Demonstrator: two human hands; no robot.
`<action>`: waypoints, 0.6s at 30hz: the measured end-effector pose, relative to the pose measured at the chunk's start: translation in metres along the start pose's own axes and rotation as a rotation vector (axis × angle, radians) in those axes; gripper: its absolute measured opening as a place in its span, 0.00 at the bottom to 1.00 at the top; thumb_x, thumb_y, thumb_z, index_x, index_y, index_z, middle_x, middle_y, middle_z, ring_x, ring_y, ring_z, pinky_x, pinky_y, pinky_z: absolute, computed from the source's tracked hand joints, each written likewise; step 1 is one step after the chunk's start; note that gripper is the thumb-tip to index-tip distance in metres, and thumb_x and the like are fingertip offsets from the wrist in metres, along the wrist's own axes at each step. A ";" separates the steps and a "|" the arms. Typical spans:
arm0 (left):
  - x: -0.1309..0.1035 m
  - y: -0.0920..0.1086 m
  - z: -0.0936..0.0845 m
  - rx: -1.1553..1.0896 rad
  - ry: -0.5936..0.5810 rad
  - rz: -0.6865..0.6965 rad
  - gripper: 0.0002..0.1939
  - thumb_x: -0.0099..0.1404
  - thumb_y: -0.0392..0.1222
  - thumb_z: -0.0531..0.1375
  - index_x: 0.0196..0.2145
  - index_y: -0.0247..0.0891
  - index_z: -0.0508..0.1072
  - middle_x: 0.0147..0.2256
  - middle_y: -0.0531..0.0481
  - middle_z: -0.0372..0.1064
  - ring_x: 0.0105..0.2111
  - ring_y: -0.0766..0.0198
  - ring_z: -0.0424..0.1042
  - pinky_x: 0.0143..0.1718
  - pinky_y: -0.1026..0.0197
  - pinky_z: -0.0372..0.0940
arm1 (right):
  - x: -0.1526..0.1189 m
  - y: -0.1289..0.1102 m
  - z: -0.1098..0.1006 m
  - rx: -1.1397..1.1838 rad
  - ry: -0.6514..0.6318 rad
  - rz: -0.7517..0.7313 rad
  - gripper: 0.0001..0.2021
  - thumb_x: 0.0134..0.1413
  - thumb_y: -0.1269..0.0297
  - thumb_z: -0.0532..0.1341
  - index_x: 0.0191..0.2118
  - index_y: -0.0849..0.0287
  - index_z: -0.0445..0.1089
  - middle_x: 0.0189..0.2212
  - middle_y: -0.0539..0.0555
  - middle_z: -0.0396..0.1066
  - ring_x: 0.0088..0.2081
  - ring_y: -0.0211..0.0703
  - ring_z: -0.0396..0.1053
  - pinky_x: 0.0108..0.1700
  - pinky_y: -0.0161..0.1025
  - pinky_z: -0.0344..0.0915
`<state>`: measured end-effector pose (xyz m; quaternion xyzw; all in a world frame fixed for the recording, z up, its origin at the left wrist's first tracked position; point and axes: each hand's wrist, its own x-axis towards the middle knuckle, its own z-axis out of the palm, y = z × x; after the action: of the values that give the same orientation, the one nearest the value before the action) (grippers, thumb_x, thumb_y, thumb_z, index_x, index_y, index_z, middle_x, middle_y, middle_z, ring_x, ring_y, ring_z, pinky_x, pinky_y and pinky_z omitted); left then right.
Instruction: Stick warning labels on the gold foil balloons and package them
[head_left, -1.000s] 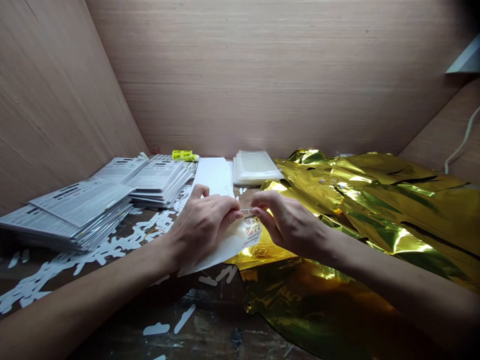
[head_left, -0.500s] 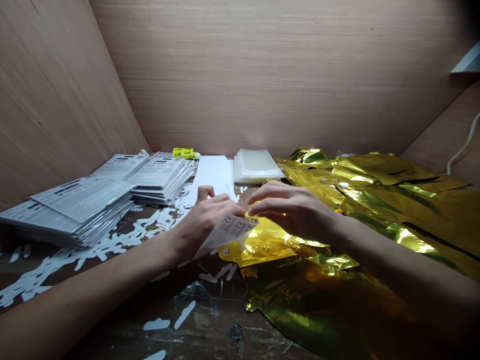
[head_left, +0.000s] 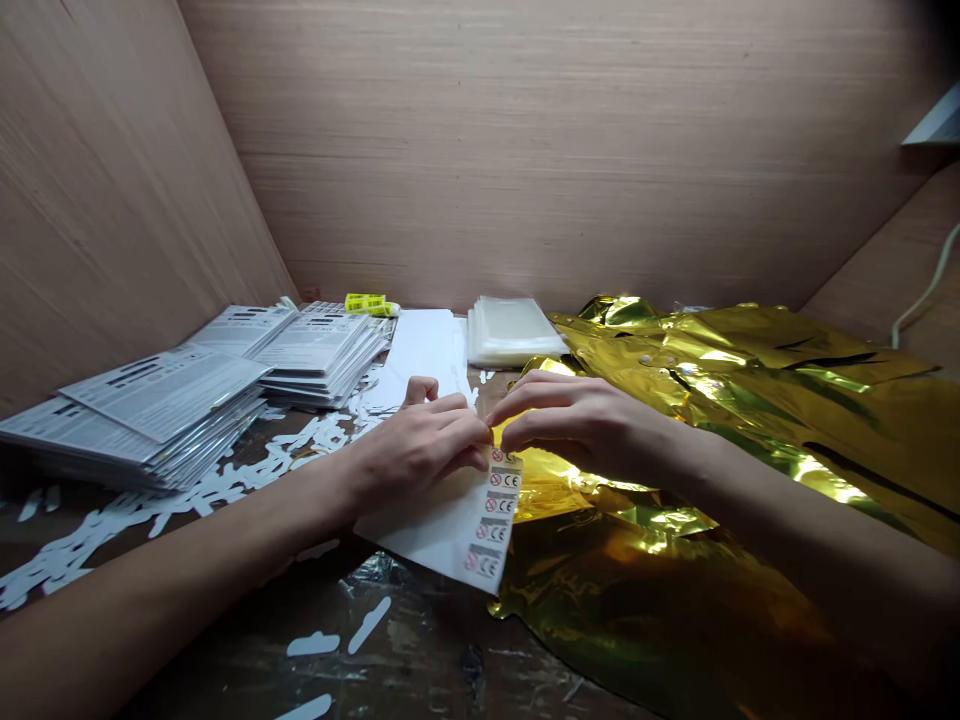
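Note:
A white sheet of stickers hangs tilted from my left hand, whose fingers are closed on its upper part. Small CE marks and red crossed-circle symbols run down its right edge. My right hand meets the sheet's upper right corner with bent fingers drawn together, close to my left fingertips. Whatever is between the right fingertips is too small or hidden to make out. Behind and below both hands lies a shiny gold foil balloon, flat and partly covered by the sheet and my right forearm.
Printed packs in stacks stand at the left. White cut-out paper pieces litter the table. Toward the back are a yellow-labelled tube, white paper and clear plastic sleeves. More gold foil spreads right. Wooden panels surround the table.
The sticker sheet has unfolded from a curled position and now hangs flatter, its row of marks facing me. My right fingers have drawn together and lowered slightly to the sheet's corner.

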<state>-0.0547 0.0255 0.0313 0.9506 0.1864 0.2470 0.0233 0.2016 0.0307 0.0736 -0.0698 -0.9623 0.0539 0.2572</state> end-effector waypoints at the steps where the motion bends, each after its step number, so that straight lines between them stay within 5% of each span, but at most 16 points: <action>1: 0.000 0.000 0.000 0.015 0.003 0.017 0.10 0.78 0.39 0.52 0.40 0.35 0.71 0.36 0.47 0.71 0.37 0.62 0.69 0.41 0.60 0.62 | 0.001 -0.001 0.001 0.014 0.021 0.018 0.08 0.70 0.73 0.57 0.43 0.58 0.74 0.46 0.57 0.78 0.44 0.42 0.72 0.46 0.41 0.69; 8: -0.002 -0.018 -0.001 0.267 0.033 0.030 0.13 0.79 0.44 0.53 0.40 0.34 0.72 0.33 0.46 0.74 0.35 0.60 0.70 0.38 0.58 0.59 | 0.004 -0.015 0.010 0.040 0.320 0.357 0.04 0.65 0.72 0.62 0.40 0.60 0.75 0.40 0.56 0.80 0.41 0.43 0.77 0.47 0.42 0.72; 14: -0.018 -0.066 -0.002 0.457 0.146 -0.342 0.14 0.76 0.49 0.57 0.42 0.35 0.75 0.37 0.44 0.79 0.38 0.53 0.74 0.50 0.46 0.52 | 0.001 -0.015 0.038 0.066 0.216 0.414 0.05 0.60 0.72 0.63 0.38 0.60 0.78 0.37 0.54 0.81 0.39 0.41 0.77 0.43 0.39 0.70; 18: -0.021 -0.075 -0.004 0.470 0.143 -0.545 0.14 0.77 0.49 0.55 0.41 0.36 0.74 0.40 0.45 0.80 0.41 0.50 0.74 0.51 0.45 0.49 | -0.002 -0.016 0.059 0.039 0.166 0.514 0.07 0.60 0.70 0.62 0.34 0.60 0.79 0.34 0.53 0.80 0.34 0.41 0.76 0.39 0.39 0.69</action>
<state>-0.0992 0.0874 0.0146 0.8258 0.4856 0.2481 -0.1439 0.1718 0.0105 0.0243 -0.3111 -0.8874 0.1301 0.3142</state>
